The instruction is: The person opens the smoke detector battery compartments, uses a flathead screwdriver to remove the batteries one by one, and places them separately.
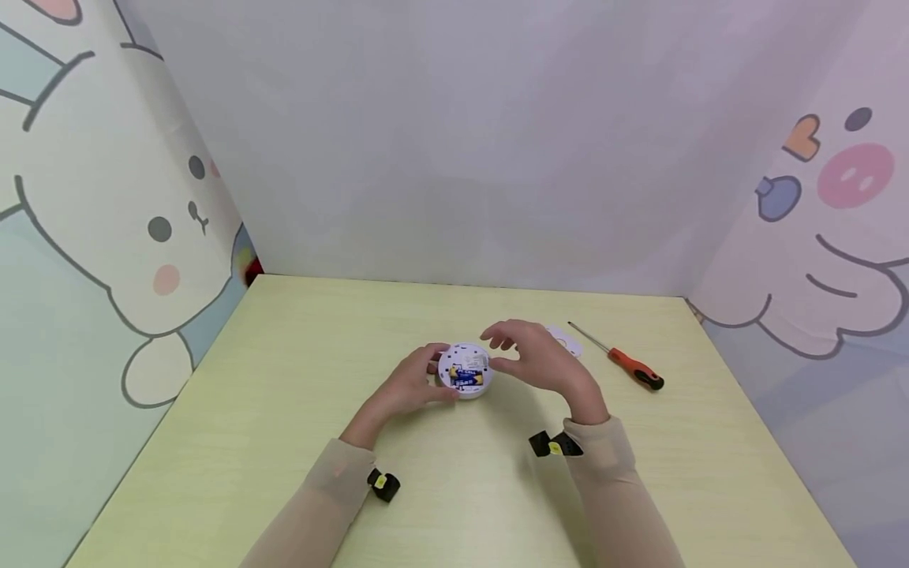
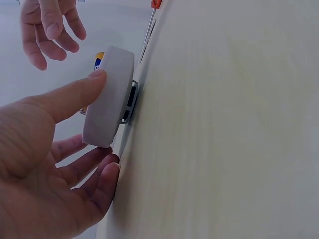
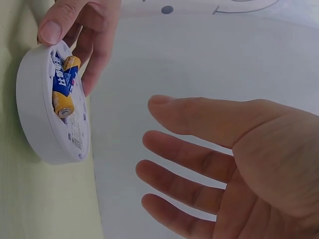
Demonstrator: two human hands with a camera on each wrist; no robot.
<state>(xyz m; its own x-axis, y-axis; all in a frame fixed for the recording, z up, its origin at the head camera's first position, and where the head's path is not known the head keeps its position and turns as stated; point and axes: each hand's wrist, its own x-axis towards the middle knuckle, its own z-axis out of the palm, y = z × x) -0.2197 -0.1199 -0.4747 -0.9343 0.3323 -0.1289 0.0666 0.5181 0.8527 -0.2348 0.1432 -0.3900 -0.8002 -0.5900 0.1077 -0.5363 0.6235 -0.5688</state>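
Note:
A round white smoke alarm (image 1: 463,354) is on the table with its battery side up, tilted slightly in the left wrist view, a dark vented part under it. My left hand (image 1: 408,383) holds it by the rim, the thumb at the near edge and the fingers around the far side. Blue and yellow batteries (image 3: 62,89) lie in its recess, one slanted across the other with its end raised. To the right of the alarm hovers my right hand (image 1: 536,355), fingers spread and loosely bent, holding nothing in the right wrist view (image 3: 269,164).
Behind the right hand lies a flat white round plate (image 1: 566,341), partly hidden. A screwdriver (image 1: 632,368) with a red and black handle rests to its right, tip pointing away. Cartoon-printed curtains (image 1: 454,158) stand along the back and sides of the table (image 1: 341,315).

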